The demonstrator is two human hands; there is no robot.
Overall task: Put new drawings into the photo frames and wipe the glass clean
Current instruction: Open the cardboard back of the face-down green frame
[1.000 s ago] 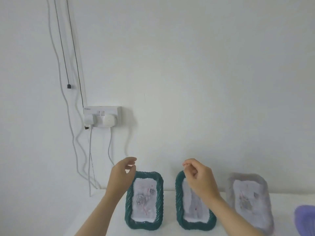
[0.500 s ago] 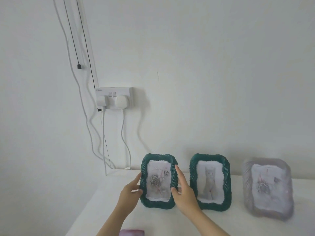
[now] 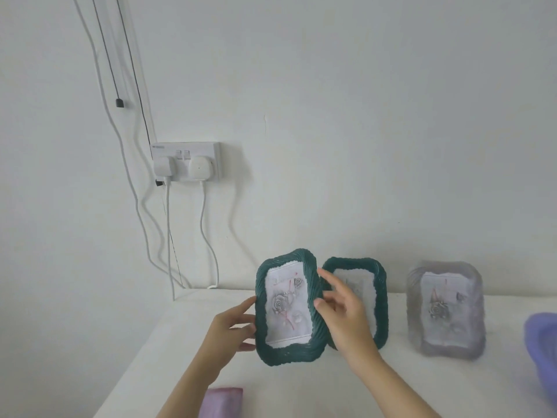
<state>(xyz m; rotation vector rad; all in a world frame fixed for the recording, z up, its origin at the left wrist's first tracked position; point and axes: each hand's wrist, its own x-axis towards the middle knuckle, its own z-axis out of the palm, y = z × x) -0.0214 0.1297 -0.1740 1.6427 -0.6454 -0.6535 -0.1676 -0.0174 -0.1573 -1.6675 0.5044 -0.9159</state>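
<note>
Dark green and bumpy, the photo frame (image 3: 289,355) is in the middle of the picture, a little low. It has a rose drawing (image 3: 286,306) in it. It leans a bit to one side. We cannot tell if its bottom touches the white table (image 3: 301,390).

We see the left hand (image 3: 236,327) at its left rim. The fingers curl round the edge and hold it. The right hand (image 3: 343,318) is at its right rim. Its thumb touches the rim, and its fingers are spread out and loose.

Just behind the right hand, a second green frame (image 3: 379,297) stands on the table. The hand hides part of it. To the right of it, a little apart, stands a grey frame (image 3: 414,312) with a rose picture too.

At the right edge we see part of a purple thing (image 3: 542,342), too blurry to name. At the bottom, left of the middle, a pale purple cloth (image 3: 223,402) lies on the table.

On the wall at the left, a white socket (image 3: 187,152) has two plugs in it, and wires (image 3: 168,236) hang down.
</note>
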